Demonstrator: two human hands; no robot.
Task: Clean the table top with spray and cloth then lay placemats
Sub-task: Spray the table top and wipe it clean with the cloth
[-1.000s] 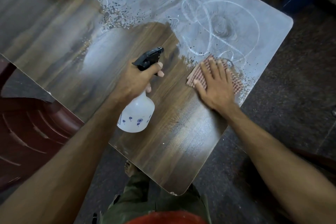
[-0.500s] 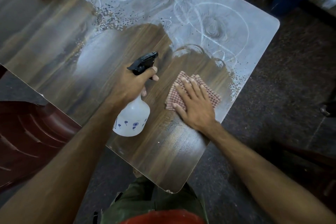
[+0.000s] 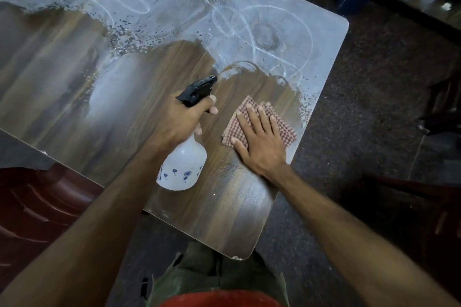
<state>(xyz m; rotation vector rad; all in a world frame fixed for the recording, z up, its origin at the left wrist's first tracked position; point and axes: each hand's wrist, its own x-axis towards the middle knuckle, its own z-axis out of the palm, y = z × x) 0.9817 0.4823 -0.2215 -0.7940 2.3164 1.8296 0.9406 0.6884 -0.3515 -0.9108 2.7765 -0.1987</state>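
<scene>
A folded red-checked cloth point(image 3: 262, 123) lies flat on the wooden table point(image 3: 224, 219), just inside its right edge, under the right hand point(image 3: 259, 142) with fingers straight and spread. Beside it, the left hand point(image 3: 179, 119) grips a white spray bottle point(image 3: 183, 167) by its black trigger head. A dusty grey film covers the far corner; the near half is bare wood. Dark floor point(image 3: 374, 107) surrounds the table.

Checked red-white cloth point(image 3: 284, 129) flat near counter's point(image 3: 74, 77) right edge; white spray bottle point(image 3: 182, 169) tilted, black trigger, just left.
</scene>
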